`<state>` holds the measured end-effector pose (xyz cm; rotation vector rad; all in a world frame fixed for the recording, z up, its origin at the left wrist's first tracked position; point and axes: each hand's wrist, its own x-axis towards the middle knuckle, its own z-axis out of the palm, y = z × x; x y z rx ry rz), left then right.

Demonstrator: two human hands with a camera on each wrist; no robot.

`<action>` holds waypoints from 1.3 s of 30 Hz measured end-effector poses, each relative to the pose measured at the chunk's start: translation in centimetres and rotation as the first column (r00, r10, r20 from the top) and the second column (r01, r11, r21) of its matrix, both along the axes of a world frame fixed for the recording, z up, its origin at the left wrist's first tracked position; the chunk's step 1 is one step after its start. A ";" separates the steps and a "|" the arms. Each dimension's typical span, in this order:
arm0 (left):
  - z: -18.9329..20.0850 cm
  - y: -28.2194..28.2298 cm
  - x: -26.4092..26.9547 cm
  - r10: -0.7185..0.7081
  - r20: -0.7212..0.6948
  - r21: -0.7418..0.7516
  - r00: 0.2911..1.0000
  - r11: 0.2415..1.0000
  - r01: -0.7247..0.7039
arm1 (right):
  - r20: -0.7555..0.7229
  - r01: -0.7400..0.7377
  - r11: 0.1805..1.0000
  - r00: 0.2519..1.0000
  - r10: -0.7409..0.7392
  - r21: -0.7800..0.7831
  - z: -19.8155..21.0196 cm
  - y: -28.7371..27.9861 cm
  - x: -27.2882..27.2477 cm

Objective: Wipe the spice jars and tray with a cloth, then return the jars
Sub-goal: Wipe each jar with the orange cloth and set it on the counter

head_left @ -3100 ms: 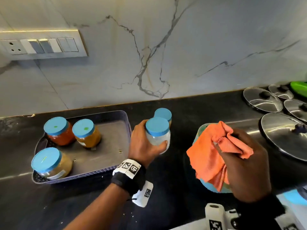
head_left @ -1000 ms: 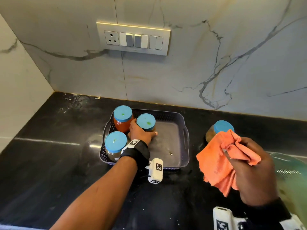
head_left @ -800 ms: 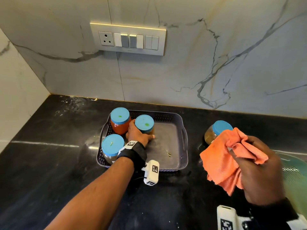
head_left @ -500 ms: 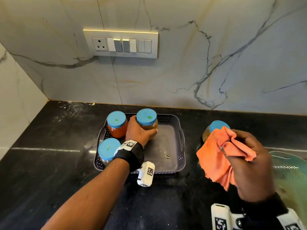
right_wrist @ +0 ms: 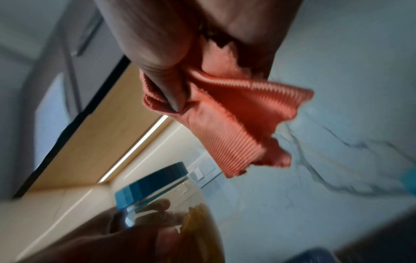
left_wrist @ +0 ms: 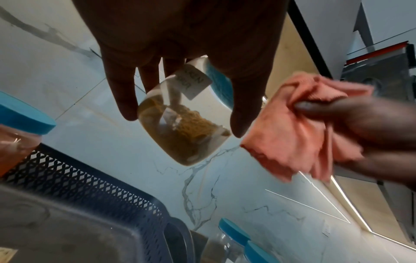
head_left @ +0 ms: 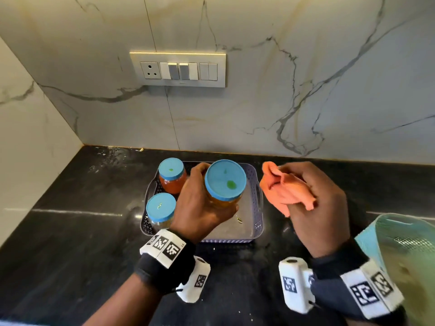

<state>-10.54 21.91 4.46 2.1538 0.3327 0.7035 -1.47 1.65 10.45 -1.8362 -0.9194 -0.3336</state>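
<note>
Above the tray (head_left: 257, 196), the left hand (head_left: 200, 205) now lifts 1 gripped jar (head_left: 224, 184) toward the right hand (head_left: 317, 203), which clutches the cloth (head_left: 282, 191); wiping likely follows.

1. Pale marble wall (head_left: 259, 109) with grey and tan veins fills the upper frame of the head view.
2. Switch panel (head_left: 178, 69) upper centre: one socket, rocker switches, lit along its top edge.
3. Side wall (head_left: 26, 128) at left meets it in a corner.
4. Black glossy countertop (head_left: 66, 231) across the lower frame, with light streaks.
5. Wood-toned cabinet underside (left_wrist: 292, 46) with a light strip, wrist views.
</note>
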 end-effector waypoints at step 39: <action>1.2 -4.1 -3.4 -0.172 -0.070 0.375 0.983 0.908 0.185 | 0.191 -0.044 0.926 0.974 0.123 -0.375 0.7 -3.0 -1.8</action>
